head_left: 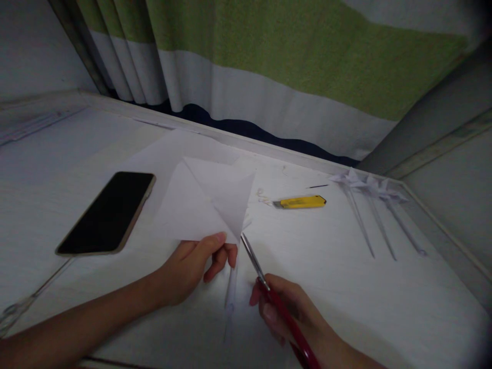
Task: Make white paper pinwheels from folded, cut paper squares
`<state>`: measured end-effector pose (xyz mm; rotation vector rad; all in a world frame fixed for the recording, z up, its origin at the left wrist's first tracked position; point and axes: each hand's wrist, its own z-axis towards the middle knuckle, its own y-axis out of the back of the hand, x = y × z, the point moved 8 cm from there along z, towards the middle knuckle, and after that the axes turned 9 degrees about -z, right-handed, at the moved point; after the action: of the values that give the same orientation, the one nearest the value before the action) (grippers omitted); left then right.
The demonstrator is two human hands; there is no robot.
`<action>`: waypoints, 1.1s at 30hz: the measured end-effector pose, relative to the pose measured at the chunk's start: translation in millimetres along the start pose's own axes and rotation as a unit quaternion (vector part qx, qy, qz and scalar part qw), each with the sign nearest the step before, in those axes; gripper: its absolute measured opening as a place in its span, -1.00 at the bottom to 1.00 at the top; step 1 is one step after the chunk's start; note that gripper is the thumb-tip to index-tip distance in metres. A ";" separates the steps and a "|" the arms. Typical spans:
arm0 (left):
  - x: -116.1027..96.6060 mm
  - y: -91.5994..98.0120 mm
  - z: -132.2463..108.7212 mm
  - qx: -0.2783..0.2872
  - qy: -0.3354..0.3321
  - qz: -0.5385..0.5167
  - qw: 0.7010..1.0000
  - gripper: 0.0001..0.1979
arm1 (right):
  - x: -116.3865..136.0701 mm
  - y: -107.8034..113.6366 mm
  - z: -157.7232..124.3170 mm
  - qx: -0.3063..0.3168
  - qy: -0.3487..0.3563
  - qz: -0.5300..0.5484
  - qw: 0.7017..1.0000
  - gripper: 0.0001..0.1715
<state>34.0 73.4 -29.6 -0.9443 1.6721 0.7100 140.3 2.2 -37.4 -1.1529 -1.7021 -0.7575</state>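
Observation:
My left hand [196, 266] pinches the lower edge of a folded white paper [207, 202], held up just above the table. My right hand [288, 310] grips red-handled scissors [269, 292]; their blades point up and left, with the tips right at the paper's bottom corner. The blades look almost closed. A thin clear straw or stick [230, 292] lies on the table under the hands.
A black phone [109, 212] lies face up at the left. A yellow utility knife [302, 202] lies beyond the paper. Several white paper pinwheels on sticks [369, 192] rest at the right. A green-and-white striped curtain [269, 66] hangs behind the white table [384, 307].

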 end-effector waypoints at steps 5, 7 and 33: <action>-2.1 -1.6 -0.3 0.000 0.000 -0.001 1.000 -0.54 | 1.0 -5.2 0.5 0.012 -0.024 0.017 1.000 -0.60; -1.5 -6.5 -1.7 0.022 0.014 0.005 1.000 -0.55 | 0.5 -4.8 0.7 0.010 -0.031 0.014 0.999 -0.58; 5.0 -12.1 -3.7 0.062 0.074 0.044 0.994 -0.56 | -4.6 -1.6 -2.6 0.022 -0.027 0.046 0.998 -0.59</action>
<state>41.8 62.9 -33.5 -0.8576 1.8759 0.5986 140.4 -2.3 -40.6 -1.2224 -1.6886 -0.6350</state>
